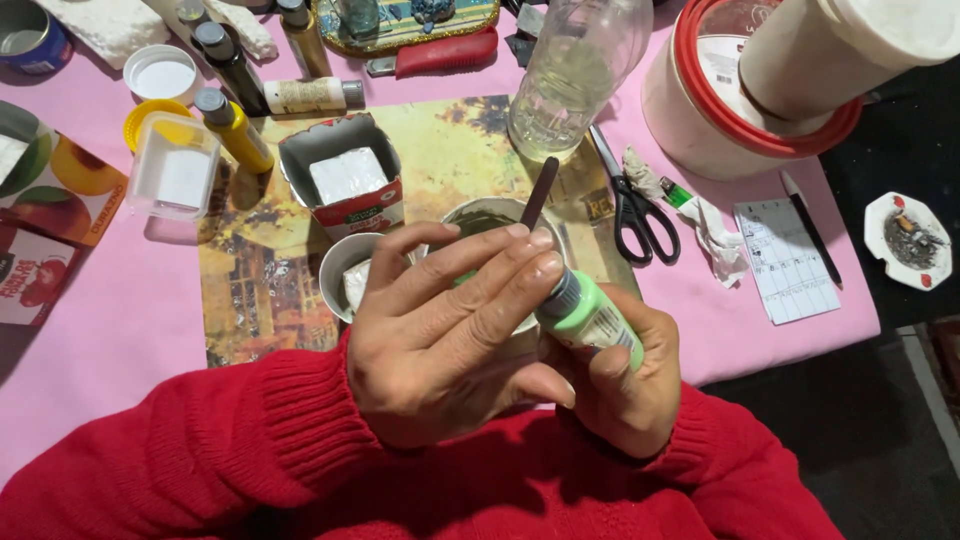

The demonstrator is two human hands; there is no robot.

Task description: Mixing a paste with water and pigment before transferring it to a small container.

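Note:
My right hand [625, 395] grips a small light-green paint bottle [590, 318], tilted with its grey cap [562, 292] pointing up and left. My left hand [440, 330] lies across in front of it, fingers curled, with the fingertips closed on the cap. Just behind the fingertips a dark brown stick [540, 185] rises from a round bowl [480, 212] of dark greenish paint; I cannot tell whether a finger touches it. Both sleeves are red knit.
A picture placemat [450, 140] on a pink cloth carries a small grey cup [345, 262] and a cut carton [345, 175] with a white block. Around it stand paint bottles [235, 128], a clear plastic bottle [570, 70], black scissors [640, 215], a red-rimmed white bucket [700, 110] and an ashtray [908, 240].

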